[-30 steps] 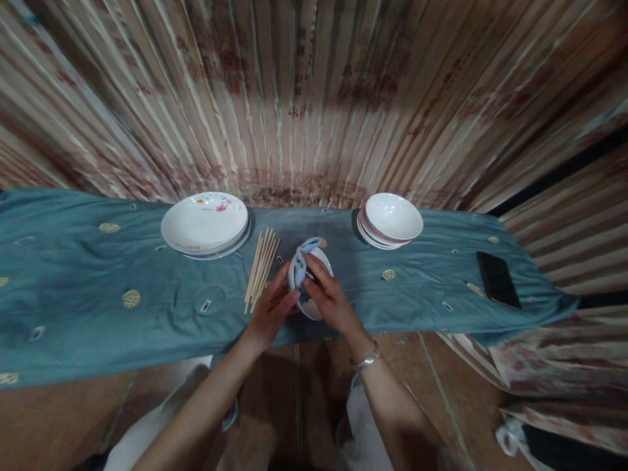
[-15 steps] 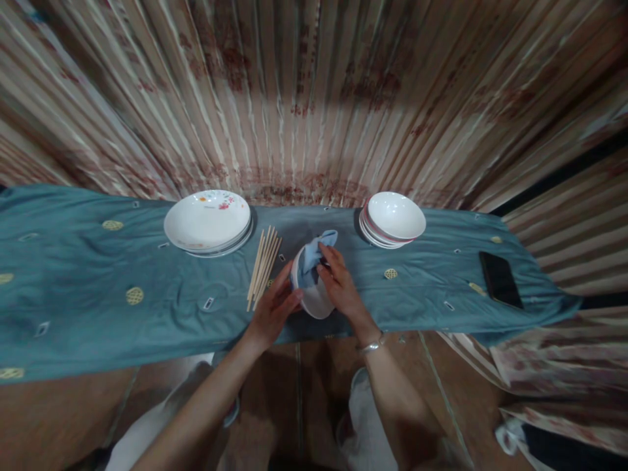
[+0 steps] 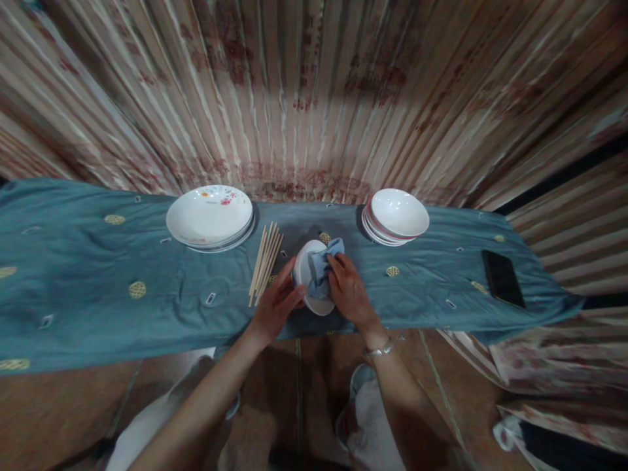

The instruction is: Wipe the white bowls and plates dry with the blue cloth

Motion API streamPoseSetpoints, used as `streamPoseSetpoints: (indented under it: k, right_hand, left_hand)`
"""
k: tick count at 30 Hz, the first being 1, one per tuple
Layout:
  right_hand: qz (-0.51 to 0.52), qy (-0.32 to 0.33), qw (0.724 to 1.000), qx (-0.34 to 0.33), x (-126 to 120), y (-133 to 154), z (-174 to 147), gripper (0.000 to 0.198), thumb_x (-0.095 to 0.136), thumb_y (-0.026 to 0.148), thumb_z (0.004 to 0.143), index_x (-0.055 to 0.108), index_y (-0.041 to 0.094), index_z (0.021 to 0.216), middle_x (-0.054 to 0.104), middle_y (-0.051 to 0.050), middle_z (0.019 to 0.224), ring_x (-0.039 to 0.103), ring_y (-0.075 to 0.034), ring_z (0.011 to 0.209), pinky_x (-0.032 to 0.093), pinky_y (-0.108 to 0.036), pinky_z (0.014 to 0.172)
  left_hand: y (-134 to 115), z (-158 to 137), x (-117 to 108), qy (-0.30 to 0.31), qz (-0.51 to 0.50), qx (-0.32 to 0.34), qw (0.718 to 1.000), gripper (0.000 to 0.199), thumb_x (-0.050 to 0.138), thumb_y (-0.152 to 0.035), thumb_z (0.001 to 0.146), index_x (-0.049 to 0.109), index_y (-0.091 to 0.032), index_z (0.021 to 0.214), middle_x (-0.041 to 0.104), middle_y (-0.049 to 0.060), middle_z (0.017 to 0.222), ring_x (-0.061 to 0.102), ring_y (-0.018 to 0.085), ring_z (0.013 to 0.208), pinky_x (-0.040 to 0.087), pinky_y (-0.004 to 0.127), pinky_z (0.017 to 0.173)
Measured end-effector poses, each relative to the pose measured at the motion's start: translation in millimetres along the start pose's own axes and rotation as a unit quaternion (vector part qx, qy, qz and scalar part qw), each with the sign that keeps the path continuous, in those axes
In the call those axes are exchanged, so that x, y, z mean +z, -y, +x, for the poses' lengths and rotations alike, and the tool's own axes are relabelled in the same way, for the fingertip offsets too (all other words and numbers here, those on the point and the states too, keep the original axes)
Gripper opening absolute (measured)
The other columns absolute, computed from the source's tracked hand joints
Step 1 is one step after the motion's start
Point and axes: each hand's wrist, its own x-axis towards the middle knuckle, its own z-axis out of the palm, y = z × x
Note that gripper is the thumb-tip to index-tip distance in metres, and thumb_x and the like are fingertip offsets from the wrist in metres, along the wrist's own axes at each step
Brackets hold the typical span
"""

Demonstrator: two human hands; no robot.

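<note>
Plates (image 3: 209,217) and chopsticks (image 3: 266,263) lie left of the held bowl (image 3: 305,263), stacked bowls (image 3: 398,214) and a phone (image 3: 503,279) to its right.

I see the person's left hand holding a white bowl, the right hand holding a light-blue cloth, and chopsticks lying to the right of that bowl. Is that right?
Not quite: the chopsticks lie to the left of the white bowl, between it and the stacked plates, as the head view shows. The rest holds: left hand on the bowl, right hand holding the light-blue cloth.

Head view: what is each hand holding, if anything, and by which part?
The left hand holds a white bowl by its left side; the right hand holds a blue cloth by its right side, against the bowl.
</note>
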Motion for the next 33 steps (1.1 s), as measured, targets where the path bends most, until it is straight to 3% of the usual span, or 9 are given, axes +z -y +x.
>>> streamPoseSetpoints:
  k: [8, 17, 26, 33]
  right_hand:
    - [-0.119, 0.047, 0.992, -0.012, -12.4, 9.5, -6.8, 0.045, 0.038, 0.007, 0.090, 0.061, 0.011, 0.128, 0.056, -0.021, 0.131, 0.055, -0.031, 0.120, 0.045, -0.051, 0.106]
    - [-0.140, 0.065, 0.988, -0.020, -21.6, 8.6, -18.3, 0.037, 0.044, 0.005, 0.084, 0.069, 0.014, 0.109, 0.063, -0.017, 0.119, 0.059, -0.028, 0.104, 0.050, -0.046, 0.097]
    - [-0.004, 0.127, 0.991, -0.043, -27.0, -7.4, -24.6, 0.023, 0.053, 0.010, 0.080, 0.070, 0.019, 0.093, 0.070, -0.010, 0.109, 0.064, -0.022, 0.101, 0.051, -0.037, 0.093]
    - [0.187, 0.237, 0.953, -0.013, -43.5, 13.5, -18.8, 0.014, 0.057, 0.018, 0.084, 0.071, 0.020, 0.089, 0.071, -0.005, 0.098, 0.066, -0.019, 0.096, 0.049, -0.031, 0.088]
  left_hand:
    - [-6.3, -1.7, 1.6, -0.005, 0.006, -0.010, 1.000, 0.094, 0.079, -0.048, 0.070, 0.039, -0.024, 0.152, 0.068, 0.008, 0.109, 0.066, 0.026, 0.096, 0.061, 0.035, 0.071]
    - [-4.7, -0.6, 2.0, -0.015, 0.008, -0.001, 1.000, 0.092, 0.078, -0.049, 0.071, 0.042, -0.023, 0.150, 0.066, 0.006, 0.100, 0.065, 0.024, 0.091, 0.061, 0.035, 0.070]
    - [-7.0, -0.6, 3.2, -0.009, 0.005, 0.002, 1.000, 0.091, 0.078, -0.051, 0.070, 0.043, -0.022, 0.150, 0.063, 0.005, 0.101, 0.064, 0.021, 0.088, 0.061, 0.034, 0.071]
    - [-7.2, -0.2, 3.0, -0.001, 0.002, 0.009, 1.000, 0.091, 0.076, -0.052, 0.072, 0.041, -0.022, 0.151, 0.067, 0.006, 0.102, 0.064, 0.024, 0.091, 0.060, 0.036, 0.073]
